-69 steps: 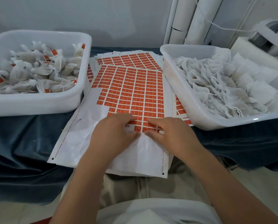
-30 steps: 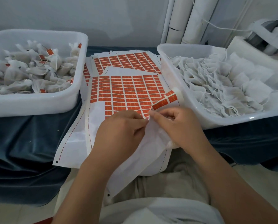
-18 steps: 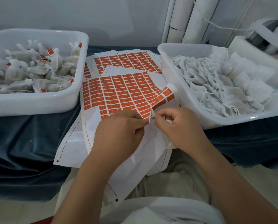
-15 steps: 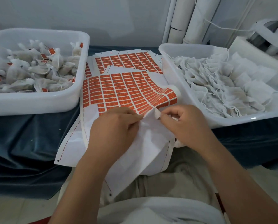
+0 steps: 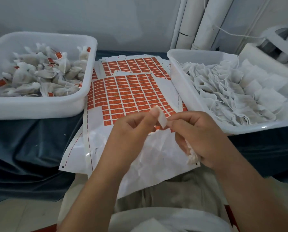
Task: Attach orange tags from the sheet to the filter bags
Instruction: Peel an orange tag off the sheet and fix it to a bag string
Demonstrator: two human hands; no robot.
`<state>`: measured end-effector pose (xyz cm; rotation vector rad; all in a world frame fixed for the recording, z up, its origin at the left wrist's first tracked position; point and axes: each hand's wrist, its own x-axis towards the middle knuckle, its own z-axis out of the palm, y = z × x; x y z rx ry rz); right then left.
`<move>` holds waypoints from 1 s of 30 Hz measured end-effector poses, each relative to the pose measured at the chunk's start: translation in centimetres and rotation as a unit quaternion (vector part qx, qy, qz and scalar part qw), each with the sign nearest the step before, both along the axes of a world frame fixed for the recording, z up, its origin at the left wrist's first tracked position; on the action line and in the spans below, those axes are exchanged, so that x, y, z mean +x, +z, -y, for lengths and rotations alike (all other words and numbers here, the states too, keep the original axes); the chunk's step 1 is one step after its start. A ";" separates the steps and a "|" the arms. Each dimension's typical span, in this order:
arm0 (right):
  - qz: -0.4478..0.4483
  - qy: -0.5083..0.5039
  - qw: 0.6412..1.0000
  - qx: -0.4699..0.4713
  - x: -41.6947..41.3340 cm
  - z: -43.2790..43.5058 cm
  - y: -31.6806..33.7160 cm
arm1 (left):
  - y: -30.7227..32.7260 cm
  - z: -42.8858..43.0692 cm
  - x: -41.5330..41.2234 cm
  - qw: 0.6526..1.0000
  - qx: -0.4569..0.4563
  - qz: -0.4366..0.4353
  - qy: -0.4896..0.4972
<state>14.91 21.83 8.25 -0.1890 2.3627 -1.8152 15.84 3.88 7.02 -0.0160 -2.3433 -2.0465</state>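
Tag (image 5: pixel 161 118), white back showing, is pinched in L hand (image 5: pixel 130 131) grip, thumb & forefinger, held above sheet (image 5: pixel 128 96) near its peeled part. R hand (image 5: pixel 198 136) fingertips meet tag's lower end; its other fingers curl round a crumpled bag (image 5: pixel 192 158) in the palm. Sheet lies on worktop (image 5: pixel 31 139) w/ more sheets (image 5: pixel 131 64) under it, btwn 2 white tubs: L tub (image 5: pixel 39 108) holds tagged bags (image 5: pixel 39 76), R tub (image 5: pixel 257 128) holds plain bags (image 5: pixel 232 91).
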 end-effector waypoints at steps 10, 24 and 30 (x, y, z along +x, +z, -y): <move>-0.032 -0.001 0.998 0.062 -0.6 1.4 0.5 | -1.2 -0.2 -0.1 0.982 0.151 -0.005 0.115; -0.100 0.094 0.980 -0.141 -0.9 1.8 -1.9 | -3.5 -3.1 0.0 0.976 0.197 0.052 0.083; -0.119 0.077 0.986 -0.092 -0.3 2.0 -2.5 | -4.6 -4.4 0.4 0.990 0.120 0.039 0.064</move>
